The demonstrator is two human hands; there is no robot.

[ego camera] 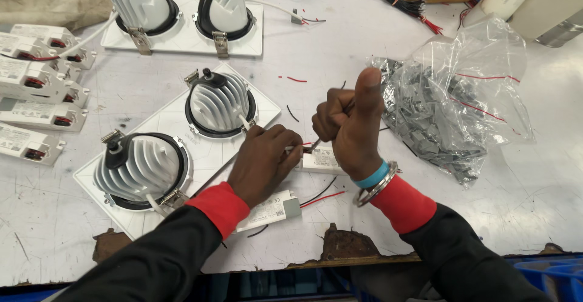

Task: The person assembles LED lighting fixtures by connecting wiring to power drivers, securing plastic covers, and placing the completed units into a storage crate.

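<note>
While left hand (262, 159) pinches wire at white driver box (320, 159) | right hand (349, 126) fisted on screwdriver (317, 142) | risk: tip slips, nicks wire.

Worn white table (340, 65) – light fittings (176, 150), driver boxes (36, 83), bagged clips (437, 114).

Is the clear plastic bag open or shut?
Cannot tell: the clear plastic bag lies crumpled on the table, grey pieces inside, mouth hidden.

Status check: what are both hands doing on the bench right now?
Left hand pinching wires at small white box. Right hand fisted on thin tool. Plastic bag close right, not blocking.
</note>
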